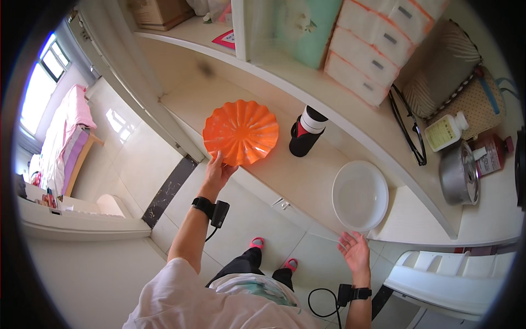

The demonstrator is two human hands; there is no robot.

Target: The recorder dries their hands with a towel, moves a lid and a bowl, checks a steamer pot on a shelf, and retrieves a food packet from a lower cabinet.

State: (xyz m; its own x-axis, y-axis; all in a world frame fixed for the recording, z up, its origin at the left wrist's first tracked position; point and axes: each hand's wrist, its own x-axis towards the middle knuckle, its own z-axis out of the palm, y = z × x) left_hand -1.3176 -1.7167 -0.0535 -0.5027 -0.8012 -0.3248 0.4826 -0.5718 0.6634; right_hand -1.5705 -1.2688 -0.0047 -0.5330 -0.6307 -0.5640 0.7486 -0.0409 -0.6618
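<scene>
My left hand (pixel 218 172) grips the near rim of an orange plate (pixel 241 132) with a wavy, fluted edge, thumb on top and fingers beneath. The plate is over the left part of a cream cabinet shelf (pixel 263 174). Just past the shelf's front edge, my right hand (pixel 356 249) is palm up with its fingers spread, holding nothing. Close beyond those fingertips lies a round white plate (pixel 360 196). Between the two plates stands a tumbler (pixel 307 130) with a white top, in a black sleeve with a patch of red.
Above hang shelves with stacked tissue packs (pixel 370 53), a cardboard box (pixel 160 14) and black-framed glasses (pixel 407 123). At right are a metal pot (pixel 459 172) and a white bottle (pixel 446 130). A white plastic stool (pixel 448 279) is low right; a doorway with a bed (pixel 68 144) lies left.
</scene>
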